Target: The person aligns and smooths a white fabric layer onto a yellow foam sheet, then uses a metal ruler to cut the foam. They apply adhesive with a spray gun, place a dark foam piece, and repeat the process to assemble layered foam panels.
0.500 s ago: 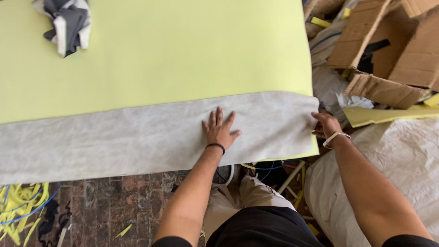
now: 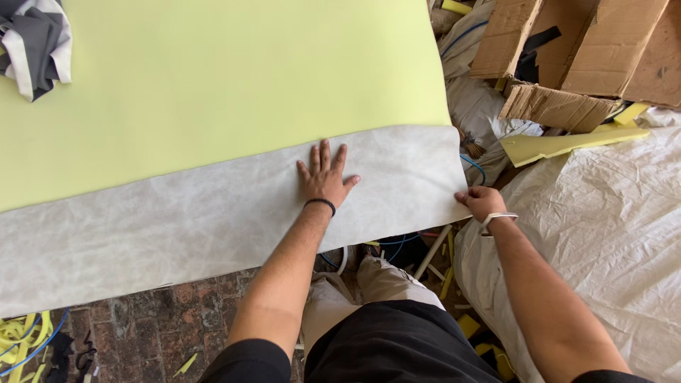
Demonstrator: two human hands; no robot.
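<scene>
Slippage risk: your left hand [image 2: 324, 179], fingers spread, merely presses the grey fabric [image 2: 177, 220] at mid-frame while your right hand [image 2: 482, 202] pinches its corner, so uneven pull may wrinkle it over the foam sheet [image 2: 234, 78].

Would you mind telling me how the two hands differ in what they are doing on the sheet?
The left hand lies flat with fingers spread on the grey sheet, well in from its edge; the right hand is curled, gripping the sheet's corner. The left wrist has a dark band, the right a pale one. Both touch the same sheet.
</scene>
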